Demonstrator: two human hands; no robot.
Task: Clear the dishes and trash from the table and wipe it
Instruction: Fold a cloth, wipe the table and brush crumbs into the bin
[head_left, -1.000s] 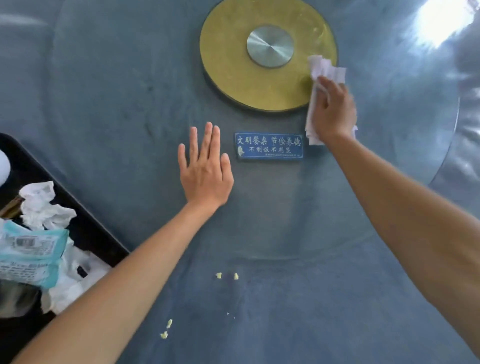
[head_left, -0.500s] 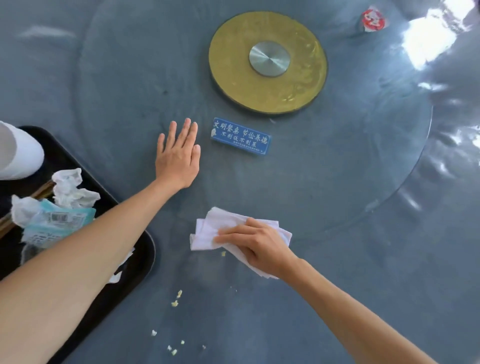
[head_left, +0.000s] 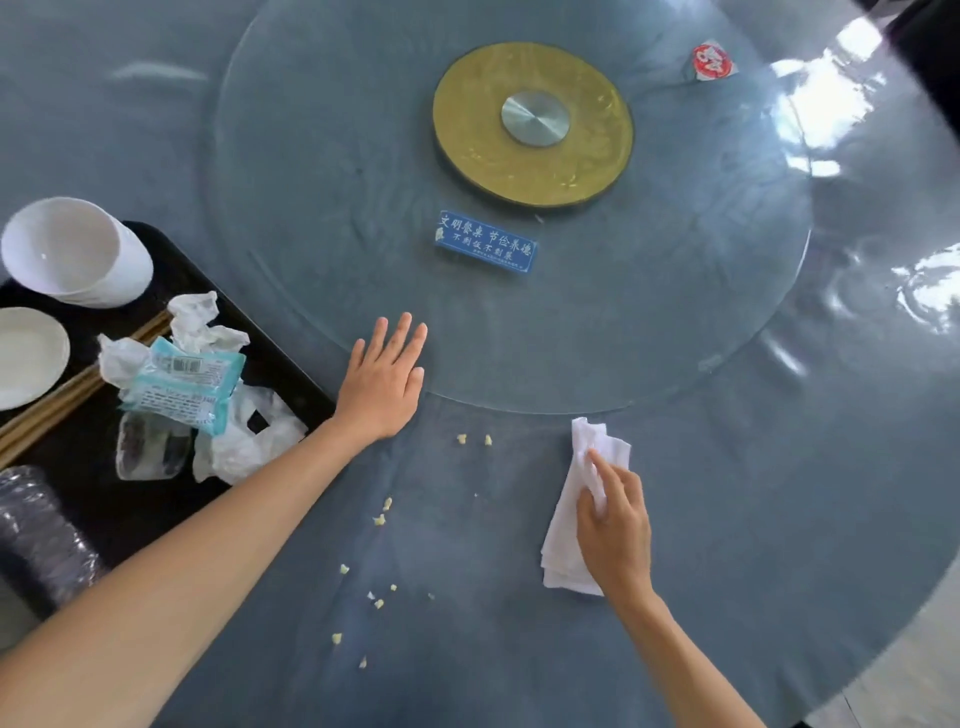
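My right hand (head_left: 615, 530) presses down on a folded white cloth (head_left: 563, 545) on the grey table, just outside the glass turntable (head_left: 675, 312). My left hand (head_left: 384, 384) lies flat with straight fingers on the turntable's near edge. Several pale crumbs (head_left: 382, 514) are scattered on the table between my arms. A black tray (head_left: 156, 514) at the left holds stacked white bowls (head_left: 72, 254), a white plate (head_left: 26, 353), chopsticks (head_left: 52, 405), crumpled tissues and a teal wrapper (head_left: 182, 384). A red-and-white packet (head_left: 711, 61) lies at the turntable's far right.
A gold hub with a metal centre (head_left: 532, 124) sits in the middle of the turntable, with a blue sign (head_left: 485, 241) in front of it. A dark crinkled plastic thing (head_left: 36, 535) stands at the tray's near end. The table's edge curves along the lower right.
My right hand has swept the cloth from beside the gold hub down to the near table, then rightward. My left hand has slid back to the turntable's near edge.
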